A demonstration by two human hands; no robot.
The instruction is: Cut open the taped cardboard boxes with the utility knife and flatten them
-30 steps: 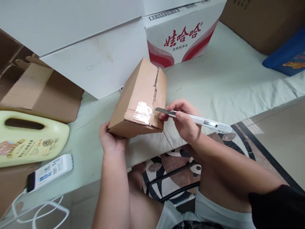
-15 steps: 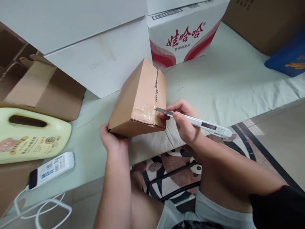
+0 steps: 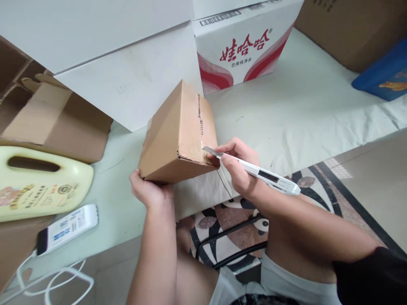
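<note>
A brown cardboard box (image 3: 165, 135) is tilted at the edge of the cloth-covered surface, its taped seam facing up and to the right. My left hand (image 3: 149, 190) grips the box's lower left corner from below, with some fingers hidden under it. A white utility knife (image 3: 254, 169) is pinched in my right hand (image 3: 240, 163), blade out. The blade tip is at the seam near the box's front end, and my right fingertips rest against the box's side.
White cartons (image 3: 133, 76) and a red-and-white carton (image 3: 241, 55) stand behind. An open cardboard box (image 3: 73, 123), a yellow jug (image 3: 47, 182) and a white device with a cable (image 3: 68, 228) lie left. A blue container (image 3: 381, 76) is at right.
The box has shifted slightly left and turned a little, with both hands moving along with it. The knife's blade remains at the seam near the front end.
</note>
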